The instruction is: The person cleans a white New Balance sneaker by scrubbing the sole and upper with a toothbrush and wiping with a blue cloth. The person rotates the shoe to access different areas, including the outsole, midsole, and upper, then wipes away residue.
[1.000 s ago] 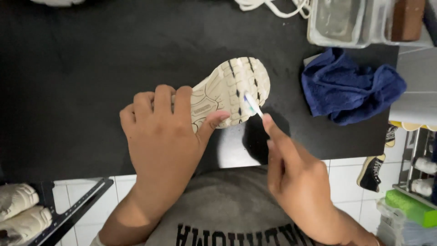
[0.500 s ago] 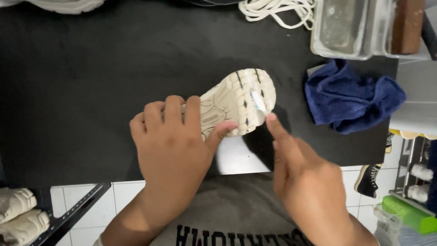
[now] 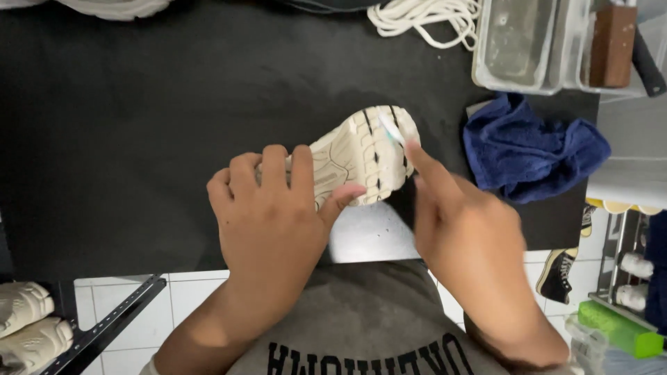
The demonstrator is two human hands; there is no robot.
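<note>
A cream shoe lies sole up on the black table. My left hand grips its heel end, fingers over the top and thumb on the sole. My right hand holds a small toothbrush, index finger stretched along the handle. The brush head rests on the toe end of the sole.
A crumpled blue cloth lies to the right of the shoe. Clear plastic tubs and a brown block stand at the back right, white laces beside them. More shoes sit on a low rack at bottom left.
My right hand has pushed the toothbrush up the sole toward the toe tip. The shoe and my left hand have stayed nearly still; the view drifted slightly.
</note>
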